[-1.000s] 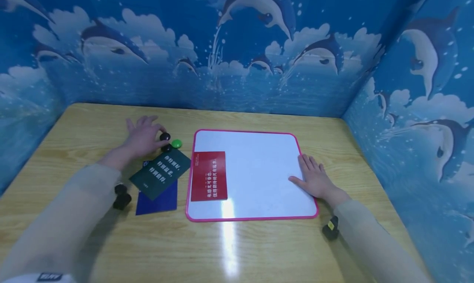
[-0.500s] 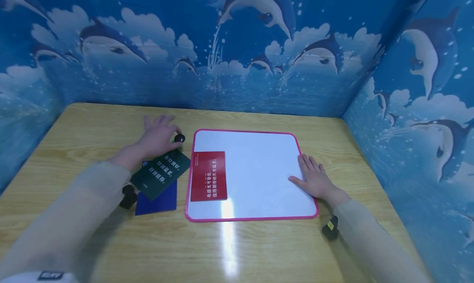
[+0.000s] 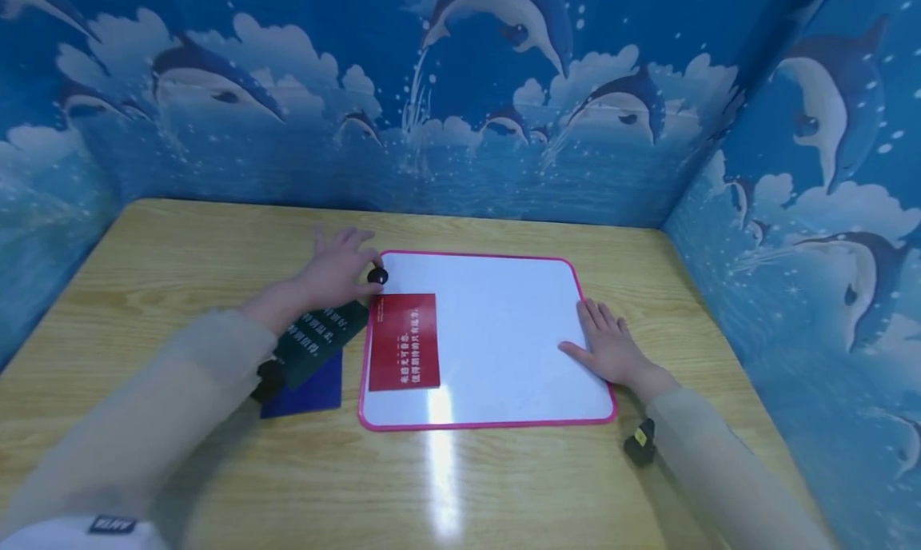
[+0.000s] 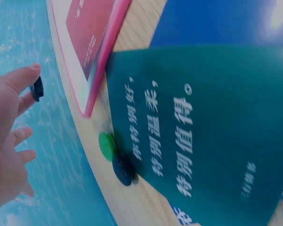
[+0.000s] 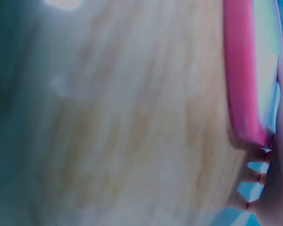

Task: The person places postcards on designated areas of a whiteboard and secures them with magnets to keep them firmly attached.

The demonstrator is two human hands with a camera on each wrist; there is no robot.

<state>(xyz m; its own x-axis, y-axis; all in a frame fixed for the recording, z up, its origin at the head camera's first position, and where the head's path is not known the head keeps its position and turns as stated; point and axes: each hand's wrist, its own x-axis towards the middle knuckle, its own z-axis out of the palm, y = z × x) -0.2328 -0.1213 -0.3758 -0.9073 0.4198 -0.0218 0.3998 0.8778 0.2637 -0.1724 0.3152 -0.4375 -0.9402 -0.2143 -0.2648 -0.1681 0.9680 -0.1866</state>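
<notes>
My left hand (image 3: pixel 332 272) pinches a round black whiteboard magnet (image 3: pixel 377 275) between thumb and forefinger, over the upper left corner of the pink-rimmed whiteboard (image 3: pixel 504 350). The other fingers of that hand are spread. In the left wrist view the magnet (image 4: pixel 37 88) shows edge-on, held up off the table. A red card (image 3: pixel 404 342) with white writing lies along the board's left side. My right hand (image 3: pixel 612 346) rests with straight fingers on the board's right edge.
Left of the board, a dark green card (image 3: pixel 324 338) overlaps a blue card (image 3: pixel 316 390). Beside the green card lie a green magnet (image 4: pixel 107 146) and another black magnet (image 4: pixel 123 170), hidden behind my left hand in the head view. A dolphin-printed wall (image 3: pixel 460 158) borders the table.
My left hand has carried the black magnet rightward, from beside the other magnets to the board's upper left corner. The right hand has stayed on the board's right edge.
</notes>
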